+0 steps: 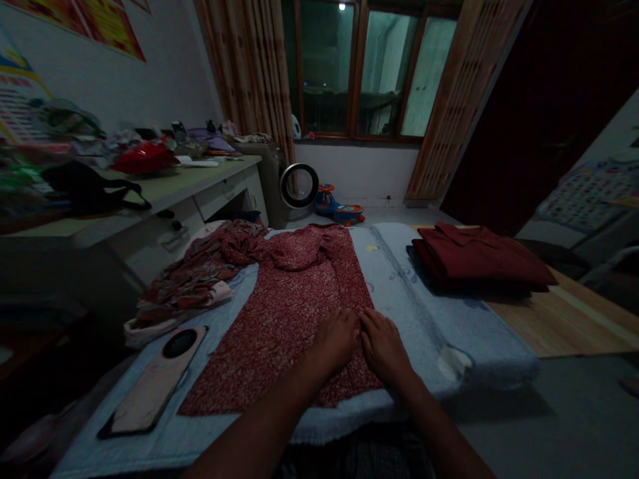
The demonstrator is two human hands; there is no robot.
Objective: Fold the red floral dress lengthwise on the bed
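Observation:
A red dress (294,299) with a small pale speckled pattern lies spread on a light blue cloth-covered table (399,293). Its upper part, toward the far edge, has a sleeve folded across it. My left hand (338,338) rests on the dress near its right side, fingers curled and pinching the fabric. Close beside it, my right hand (384,342) grips the right edge of the same dress with bent fingers. The fingertips of both hands nearly meet, and the cloth between them is partly hidden.
Crumpled patterned clothing (200,273) lies at the left. Nearer me is a long pale flat object (150,389) with a dark round disc. Folded dark red garments (479,256) are stacked at the right. Beyond stand a cluttered desk (200,179) and a blue ride-on toy (339,207).

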